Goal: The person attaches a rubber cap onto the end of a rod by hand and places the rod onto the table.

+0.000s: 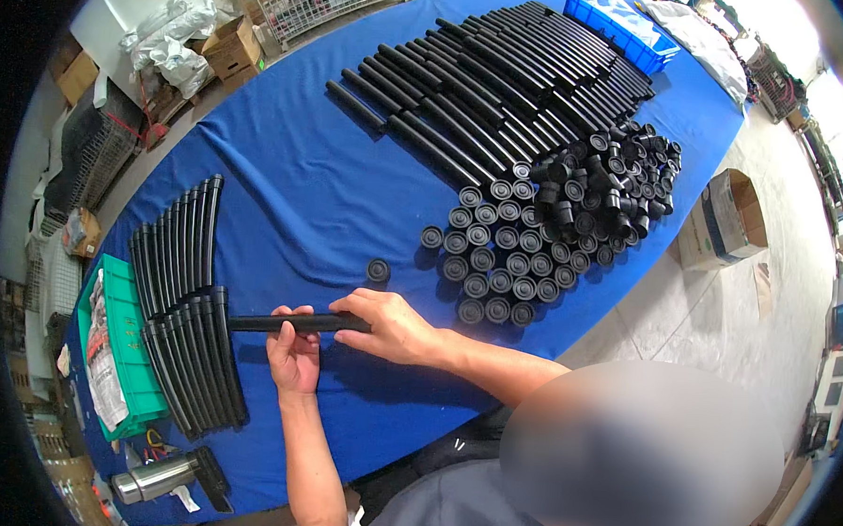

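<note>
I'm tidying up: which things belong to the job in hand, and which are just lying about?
Apparently in the job:
black tube in left hand and right hand
far tubes
left tubes
black caps

Apparently lying about:
silver flask
cardboard box at right

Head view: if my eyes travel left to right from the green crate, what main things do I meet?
Green crate, fanned-out black tubes, left hand, right hand (both on one held tube), black caps, open cardboard box.
</note>
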The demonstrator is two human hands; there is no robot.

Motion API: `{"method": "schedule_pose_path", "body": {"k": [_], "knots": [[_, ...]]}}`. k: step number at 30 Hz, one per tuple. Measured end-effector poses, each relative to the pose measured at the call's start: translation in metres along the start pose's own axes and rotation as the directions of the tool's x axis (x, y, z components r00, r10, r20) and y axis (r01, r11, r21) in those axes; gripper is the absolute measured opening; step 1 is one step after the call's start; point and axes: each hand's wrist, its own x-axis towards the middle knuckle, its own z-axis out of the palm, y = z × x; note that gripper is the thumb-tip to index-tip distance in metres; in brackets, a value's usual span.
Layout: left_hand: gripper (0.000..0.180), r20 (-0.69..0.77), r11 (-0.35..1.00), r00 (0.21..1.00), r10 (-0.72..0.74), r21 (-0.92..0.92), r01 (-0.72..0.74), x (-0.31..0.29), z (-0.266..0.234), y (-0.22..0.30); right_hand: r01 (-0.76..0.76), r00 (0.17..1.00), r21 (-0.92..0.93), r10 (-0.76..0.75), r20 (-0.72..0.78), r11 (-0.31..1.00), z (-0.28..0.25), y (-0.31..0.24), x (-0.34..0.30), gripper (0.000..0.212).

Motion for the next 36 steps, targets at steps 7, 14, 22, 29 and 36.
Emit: {"method": "schedule_pose_path", "body": {"k": [7,14,22,29,36], "knots": [[0.024,-0.006,0.999,1.0,0.007,0.032,-0.007,0.002,0.003,-0.001,0.031,0.999,0.019,-0.031,-0.027,0.999,0.0,-0.002,0.002,0.032],[0.025,0.01,1.0,1.0,0.005,0.024,-0.005,0.004,0.006,0.003,0.028,0.999,0.018,-0.027,-0.04,0.999,-0.003,-0.007,0.005,0.033],[0.027,0.022,0.999,1.0,0.011,0.031,-0.011,0.002,0.001,0.0,-0.027,1.0,0.025,0.026,0.014,0.999,-0.002,-0.003,0.001,0.037],[0.027,-0.024,0.999,1.0,0.017,0.04,-0.016,0.002,0.002,-0.002,0.025,1.0,0.006,-0.025,-0.013,1.0,0.003,0.003,0.0,0.035],[0.026,-0.06,0.999,0.998,0.018,0.042,-0.015,0.003,0.009,-0.002,-0.025,0.998,0.076,0.029,-0.053,0.997,-0.003,-0.003,0.003,0.036]]}}
